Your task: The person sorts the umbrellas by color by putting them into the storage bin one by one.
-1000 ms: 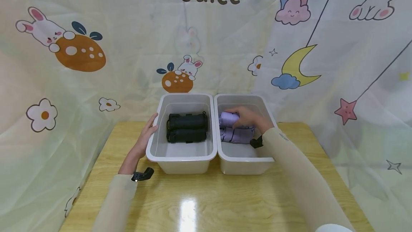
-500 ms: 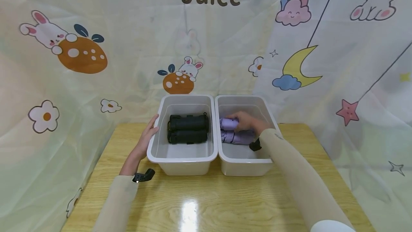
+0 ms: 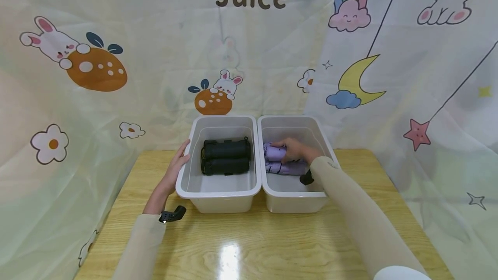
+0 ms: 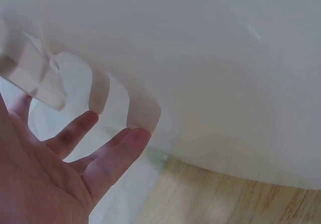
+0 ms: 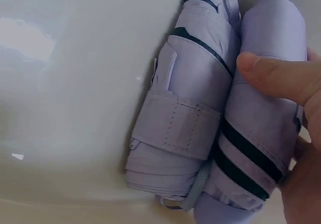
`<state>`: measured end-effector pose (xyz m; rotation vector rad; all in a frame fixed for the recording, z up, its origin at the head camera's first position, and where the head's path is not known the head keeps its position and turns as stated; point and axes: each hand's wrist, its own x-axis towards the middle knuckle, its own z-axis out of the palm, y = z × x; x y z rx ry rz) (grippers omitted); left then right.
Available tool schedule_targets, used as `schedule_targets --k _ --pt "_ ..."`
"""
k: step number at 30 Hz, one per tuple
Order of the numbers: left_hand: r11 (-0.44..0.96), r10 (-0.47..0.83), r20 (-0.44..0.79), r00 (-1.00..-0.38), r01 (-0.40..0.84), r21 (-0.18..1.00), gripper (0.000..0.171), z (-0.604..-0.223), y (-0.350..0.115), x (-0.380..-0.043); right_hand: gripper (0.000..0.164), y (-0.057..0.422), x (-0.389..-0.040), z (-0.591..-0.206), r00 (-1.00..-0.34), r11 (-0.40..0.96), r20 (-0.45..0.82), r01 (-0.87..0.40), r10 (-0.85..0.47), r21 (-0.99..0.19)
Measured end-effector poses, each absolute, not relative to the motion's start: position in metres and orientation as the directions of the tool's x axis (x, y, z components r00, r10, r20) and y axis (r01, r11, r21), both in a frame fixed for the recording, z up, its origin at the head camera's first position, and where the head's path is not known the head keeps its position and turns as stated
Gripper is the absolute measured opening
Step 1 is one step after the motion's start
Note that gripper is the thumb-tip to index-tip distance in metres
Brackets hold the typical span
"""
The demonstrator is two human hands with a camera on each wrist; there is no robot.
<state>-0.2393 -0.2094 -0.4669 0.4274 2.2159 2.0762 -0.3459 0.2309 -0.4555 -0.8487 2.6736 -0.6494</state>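
Observation:
In the head view, two lilac folded umbrellas lie side by side in the right bin (image 3: 295, 194). My right hand (image 3: 297, 149) is down inside that bin and holds the rear lilac umbrella (image 3: 273, 152). Its thumb (image 5: 271, 76) lies across the top of that umbrella's fabric, while the other fingers are mostly hidden behind. The front lilac umbrella (image 5: 185, 98) lies right against the held one, its strap wrapped round it. On the outer side of the left bin (image 3: 218, 195), my left hand (image 3: 177, 167) rests with straight fingers, fingertips at the bin wall in the left wrist view.
Two black folded umbrellas (image 3: 225, 157) lie parallel in the left bin. Both bins stand rim to rim on a wooden table (image 3: 194, 245). Close behind them hangs a printed cloth (image 3: 155, 77), which also runs along both sides.
My right hand has lowered slightly and come nearer with the rear lilac umbrella, which now sits closer to the front one. The left hand stays at the left bin.

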Motion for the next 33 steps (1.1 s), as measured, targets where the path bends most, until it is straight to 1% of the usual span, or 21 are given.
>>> schedule_targets --k 3,6,10,13,17,20,22,24,27,29,33 --pt "0.046 0.253 0.135 -0.958 0.151 0.987 0.054 -0.467 -0.209 -0.239 0.080 0.230 -0.345 -0.455 -0.796 0.729 -0.117 -0.470 -0.593 -0.498" --pt "0.043 0.253 0.137 -0.958 0.152 0.987 0.054 -0.466 -0.209 -0.238 0.080 0.229 -0.345 -0.452 -0.802 0.751 -0.150 -0.452 -0.579 -0.482" --pt "0.046 0.254 0.137 -0.957 0.153 0.987 0.054 -0.466 -0.209 -0.237 0.075 0.231 -0.345 -0.447 -0.802 0.778 -0.198 -0.436 -0.564 -0.453" --pt "0.051 0.257 0.134 -0.957 0.152 0.987 0.054 -0.466 -0.209 -0.237 0.071 0.235 -0.344 -0.442 -0.800 0.776 -0.201 -0.434 -0.566 -0.458" --pt "0.046 0.249 0.131 -0.960 0.147 0.988 0.054 -0.466 -0.208 -0.236 0.069 0.240 -0.343 -0.440 -0.801 0.799 -0.219 -0.444 -0.557 -0.407" --pt "0.041 0.241 0.129 -0.962 0.143 0.989 0.054 -0.467 -0.208 -0.235 0.070 0.243 -0.343 -0.442 -0.805 0.828 -0.256 -0.440 -0.535 -0.348" --pt "0.042 0.245 0.128 -0.961 0.142 0.989 0.055 -0.467 -0.207 -0.234 0.072 0.245 -0.344 -0.443 -0.813 0.840 -0.271 -0.416 -0.515 -0.348" --pt "0.042 0.251 0.128 -0.959 0.143 0.989 0.055 -0.467 -0.207 -0.233 0.074 0.247 -0.344 -0.441 -0.818 0.836 -0.265 -0.402 -0.511 -0.372" --pt "0.041 0.254 0.131 -0.958 0.146 0.988 0.055 -0.466 -0.207 -0.233 0.073 0.248 -0.343 -0.431 -0.819 0.814 -0.233 -0.402 -0.524 -0.419" --pt "0.049 0.252 0.132 -0.959 0.149 0.988 0.055 -0.465 -0.207 -0.233 0.071 0.250 -0.342 -0.419 -0.816 0.808 -0.218 -0.418 -0.534 -0.416" --pt "0.122 0.273 0.128 -0.953 0.166 0.978 0.056 -0.462 -0.212 -0.236 0.063 0.263 -0.341 -0.384 -0.826 0.817 -0.226 -0.395 -0.516 -0.420"
